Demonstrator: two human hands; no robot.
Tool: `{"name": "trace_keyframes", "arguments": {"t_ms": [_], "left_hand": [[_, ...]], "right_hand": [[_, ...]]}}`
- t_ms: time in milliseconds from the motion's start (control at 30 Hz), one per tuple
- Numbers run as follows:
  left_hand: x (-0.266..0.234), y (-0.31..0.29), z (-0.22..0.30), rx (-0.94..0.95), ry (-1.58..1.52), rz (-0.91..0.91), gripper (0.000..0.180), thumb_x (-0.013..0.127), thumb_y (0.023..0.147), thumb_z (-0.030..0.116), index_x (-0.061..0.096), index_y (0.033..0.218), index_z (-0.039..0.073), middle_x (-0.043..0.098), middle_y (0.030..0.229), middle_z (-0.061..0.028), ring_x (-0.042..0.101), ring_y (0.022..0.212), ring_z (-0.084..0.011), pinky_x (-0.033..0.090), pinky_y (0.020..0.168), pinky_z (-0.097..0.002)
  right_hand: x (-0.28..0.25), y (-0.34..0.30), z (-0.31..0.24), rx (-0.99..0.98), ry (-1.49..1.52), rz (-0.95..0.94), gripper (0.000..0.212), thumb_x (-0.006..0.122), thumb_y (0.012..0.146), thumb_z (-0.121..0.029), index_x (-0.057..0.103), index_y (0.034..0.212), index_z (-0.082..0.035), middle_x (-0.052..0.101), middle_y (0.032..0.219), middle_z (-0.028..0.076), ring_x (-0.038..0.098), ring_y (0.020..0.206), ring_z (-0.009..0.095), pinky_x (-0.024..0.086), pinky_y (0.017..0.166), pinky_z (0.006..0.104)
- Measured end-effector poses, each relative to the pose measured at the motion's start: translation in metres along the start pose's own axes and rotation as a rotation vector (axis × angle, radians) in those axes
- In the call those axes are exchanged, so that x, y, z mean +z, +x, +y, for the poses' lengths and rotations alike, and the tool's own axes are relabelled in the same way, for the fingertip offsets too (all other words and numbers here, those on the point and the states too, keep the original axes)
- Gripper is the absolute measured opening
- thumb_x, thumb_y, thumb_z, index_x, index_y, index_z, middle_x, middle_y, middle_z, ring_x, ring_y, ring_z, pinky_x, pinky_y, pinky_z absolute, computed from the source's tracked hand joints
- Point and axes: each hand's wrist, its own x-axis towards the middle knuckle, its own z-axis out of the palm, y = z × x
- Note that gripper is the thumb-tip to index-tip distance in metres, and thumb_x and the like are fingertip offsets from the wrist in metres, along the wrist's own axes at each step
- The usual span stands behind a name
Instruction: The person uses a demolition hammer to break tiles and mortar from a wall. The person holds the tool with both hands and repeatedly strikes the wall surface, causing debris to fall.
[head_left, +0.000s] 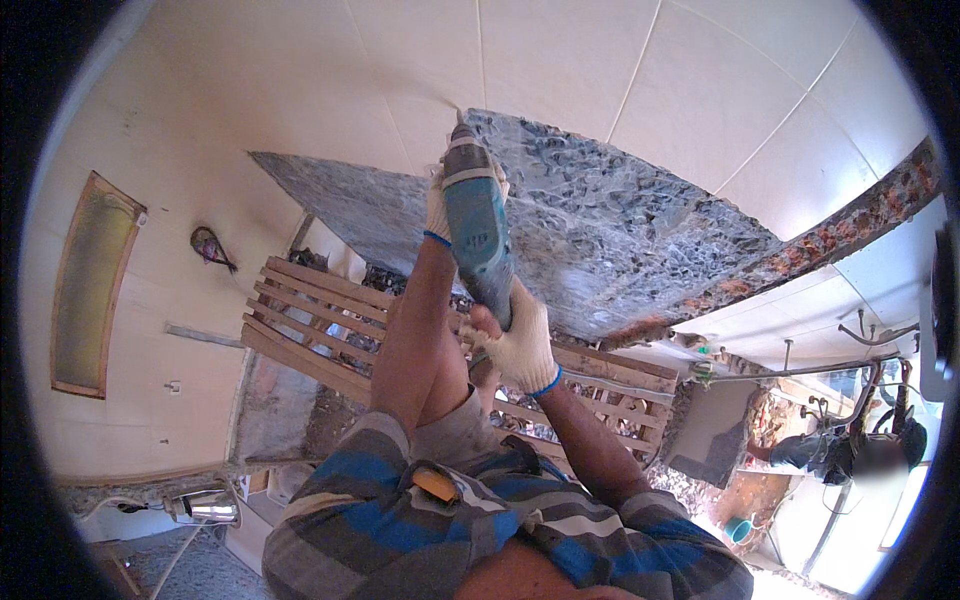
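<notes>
A teal and dark-grey demolition hammer [477, 225] points up and away from me, its chisel tip at the border between pale wall tiles [560, 60] and a bare, rough grey patch [600, 215]. My left hand [437, 212], in a white glove with a blue cuff, wraps round the front of the tool's body. The body hides part of those fingers. Lower down, my gloved right hand [525, 345] grips the rear handle. Both forearms reach up from my striped shirt.
Under me lies a slatted wooden platform [320, 312], with rubble showing between its slats. Another person [865, 455] is at the far right, beyond pipes [790, 370]. A teal bucket [738, 528] stands lower right. At lower left is a silver lamp [210, 507] with a cable.
</notes>
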Motion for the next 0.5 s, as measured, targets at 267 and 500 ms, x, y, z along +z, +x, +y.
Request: {"name": "trace_keyframes", "arguments": {"t_ms": [267,500], "left_hand": [[0.008,0.002,0.002,0.296,0.634,0.262,0.042,0.044,0.106,0.040,0.070,0.121,0.011,0.077,0.114,-0.0135,0.075,0.103,-0.0337,0.062,0.093,-0.0499],[0.025,-0.040,-0.049,0.169,0.675,0.377,0.054,0.047,0.103,0.053,0.070,0.125,0.010,0.077,0.113,-0.0149,0.075,0.102,-0.0351,0.062,0.092,-0.0513]], "right_hand": [[-0.006,0.031,0.007,0.147,0.141,0.067,0.027,0.080,0.089,-0.013,0.066,0.108,0.000,0.065,0.079,0.002,0.058,0.067,0.006,0.050,0.058,0.0290],[-0.016,-0.048,0.016,0.212,0.189,0.037,0.039,0.084,0.084,-0.014,0.067,0.115,0.001,0.076,0.095,0.004,0.067,0.089,0.011,0.056,0.083,0.0322]]}}
